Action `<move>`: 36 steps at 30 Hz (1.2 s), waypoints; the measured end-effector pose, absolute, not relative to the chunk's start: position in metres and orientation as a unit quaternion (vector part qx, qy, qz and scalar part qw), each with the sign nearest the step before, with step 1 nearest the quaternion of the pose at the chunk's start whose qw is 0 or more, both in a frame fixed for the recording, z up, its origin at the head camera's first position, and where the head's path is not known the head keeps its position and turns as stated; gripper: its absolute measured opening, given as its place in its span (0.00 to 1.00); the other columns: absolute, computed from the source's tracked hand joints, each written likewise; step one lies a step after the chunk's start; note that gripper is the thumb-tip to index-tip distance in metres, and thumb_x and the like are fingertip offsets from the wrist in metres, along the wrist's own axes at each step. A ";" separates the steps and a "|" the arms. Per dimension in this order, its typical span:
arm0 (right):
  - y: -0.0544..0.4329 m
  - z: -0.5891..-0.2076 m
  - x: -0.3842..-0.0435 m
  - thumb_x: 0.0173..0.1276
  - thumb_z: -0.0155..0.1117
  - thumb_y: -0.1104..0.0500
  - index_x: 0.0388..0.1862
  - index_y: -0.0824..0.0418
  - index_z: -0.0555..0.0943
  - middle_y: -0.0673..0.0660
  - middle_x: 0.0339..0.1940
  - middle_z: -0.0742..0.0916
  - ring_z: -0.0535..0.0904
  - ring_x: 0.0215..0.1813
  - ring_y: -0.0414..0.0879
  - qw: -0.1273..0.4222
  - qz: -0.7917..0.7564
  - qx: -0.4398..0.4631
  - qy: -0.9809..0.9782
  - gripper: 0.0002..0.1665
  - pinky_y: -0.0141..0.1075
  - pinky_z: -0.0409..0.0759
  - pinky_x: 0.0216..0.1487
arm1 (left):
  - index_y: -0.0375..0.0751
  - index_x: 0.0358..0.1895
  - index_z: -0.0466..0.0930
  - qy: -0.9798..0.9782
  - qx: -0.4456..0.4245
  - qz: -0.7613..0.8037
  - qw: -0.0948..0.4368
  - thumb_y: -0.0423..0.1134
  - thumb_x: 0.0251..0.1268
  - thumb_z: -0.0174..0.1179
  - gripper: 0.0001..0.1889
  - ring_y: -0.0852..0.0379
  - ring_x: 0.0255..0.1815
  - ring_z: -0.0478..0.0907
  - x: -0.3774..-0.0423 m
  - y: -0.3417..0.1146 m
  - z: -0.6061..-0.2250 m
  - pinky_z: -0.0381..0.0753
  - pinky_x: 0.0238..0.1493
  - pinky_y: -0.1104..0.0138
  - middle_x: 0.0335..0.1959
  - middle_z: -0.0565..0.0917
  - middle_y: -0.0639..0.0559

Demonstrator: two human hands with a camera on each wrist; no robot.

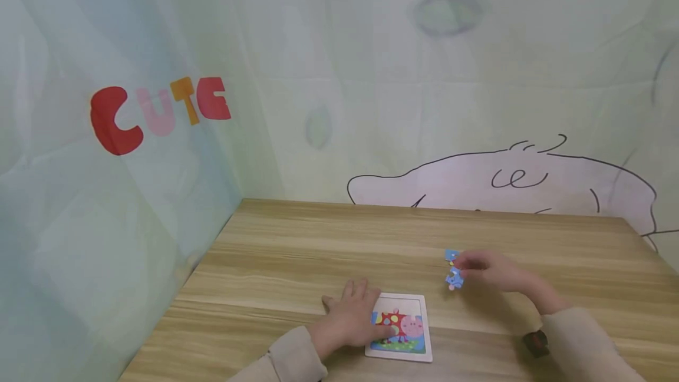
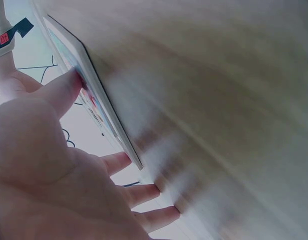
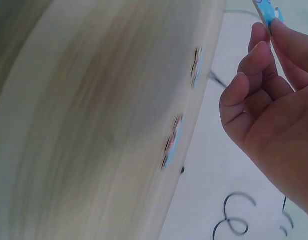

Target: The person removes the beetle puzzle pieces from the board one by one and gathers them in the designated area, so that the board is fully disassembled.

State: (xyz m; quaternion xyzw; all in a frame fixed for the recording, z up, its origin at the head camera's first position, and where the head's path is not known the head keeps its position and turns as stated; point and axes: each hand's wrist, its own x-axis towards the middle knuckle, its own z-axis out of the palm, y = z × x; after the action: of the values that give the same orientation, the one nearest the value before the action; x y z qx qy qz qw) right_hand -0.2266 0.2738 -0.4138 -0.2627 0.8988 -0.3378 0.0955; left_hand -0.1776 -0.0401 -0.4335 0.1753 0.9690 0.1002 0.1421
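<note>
A square jigsaw puzzle board point(image 1: 399, 356) with a white frame lies on the table, partly filled with a picture of a pink-faced, red-bodied animal. My left hand point(image 1: 347, 318) rests over its left side; the thumb touches the picture, and the fingers extend past the frame onto the table. To the right of the board, my right hand point(image 1: 493, 271) pinches a blue puzzle piece point(image 3: 266, 11) between thumb and forefinger, raised above the tabletop. Two loose puzzle pieces lie on the table in the right wrist view, a nearer piece point(image 3: 172, 142) and a farther piece point(image 3: 196, 67).
The wood-grain table point(image 1: 297, 240) meets printed cloth walls at the back and left. Letters reading CUTE point(image 1: 114, 122) mark the left cloth. A small dark object point(image 1: 536, 343) shows beside the right sleeve point(image 1: 580, 338).
</note>
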 end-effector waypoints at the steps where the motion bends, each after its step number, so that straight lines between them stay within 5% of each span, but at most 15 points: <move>1: 0.277 -0.414 -0.227 0.71 0.59 0.58 0.45 0.59 0.82 0.50 0.43 0.85 0.77 0.47 0.42 0.090 -0.334 -0.258 0.902 0.09 0.35 0.77 0.47 | 0.47 0.69 0.67 0.969 0.175 0.101 0.143 0.70 0.52 0.60 0.44 0.35 0.73 0.53 -0.178 -0.040 -0.434 0.52 0.52 0.22 0.73 0.61 0.42; 12: 0.316 -0.414 -0.228 0.70 0.59 0.56 0.47 0.60 0.81 0.54 0.45 0.85 0.78 0.48 0.47 0.070 -0.341 -0.177 0.921 0.11 0.43 0.76 0.47 | 0.48 0.69 0.67 0.968 0.178 0.097 0.145 0.70 0.53 0.60 0.44 0.35 0.74 0.53 -0.179 -0.041 -0.436 0.52 0.52 0.21 0.73 0.60 0.42; 24: 0.347 -0.417 -0.232 0.71 0.58 0.56 0.53 0.69 0.77 0.63 0.47 0.84 0.79 0.44 0.48 0.088 -0.351 -0.129 0.923 0.19 0.39 0.80 0.40 | 0.48 0.70 0.66 0.968 0.179 0.092 0.146 0.70 0.53 0.59 0.44 0.34 0.74 0.52 -0.179 -0.041 -0.436 0.52 0.52 0.22 0.74 0.60 0.42; 30: 0.363 -0.419 -0.232 0.71 0.56 0.58 0.55 0.71 0.76 0.71 0.51 0.82 0.80 0.49 0.56 0.089 -0.336 -0.107 0.932 0.21 0.40 0.79 0.40 | 0.49 0.70 0.65 0.969 0.178 0.090 0.147 0.71 0.53 0.58 0.44 0.34 0.74 0.52 -0.179 -0.041 -0.437 0.52 0.52 0.22 0.74 0.60 0.42; 36: 0.374 -0.422 -0.230 0.71 0.56 0.59 0.51 0.69 0.78 0.67 0.47 0.84 0.78 0.48 0.55 0.070 -0.310 -0.105 0.942 0.17 0.43 0.76 0.43 | 0.49 0.70 0.65 0.969 0.176 0.088 0.148 0.70 0.53 0.59 0.44 0.35 0.74 0.52 -0.179 -0.041 -0.436 0.52 0.52 0.22 0.74 0.60 0.42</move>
State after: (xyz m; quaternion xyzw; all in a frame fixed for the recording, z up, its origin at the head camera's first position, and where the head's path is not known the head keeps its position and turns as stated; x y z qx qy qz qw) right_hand -0.2304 0.3740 -0.4219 -0.1052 0.9424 -0.3095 0.0704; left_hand -0.1788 -0.0410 -0.4364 0.1761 0.9692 0.0883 0.1480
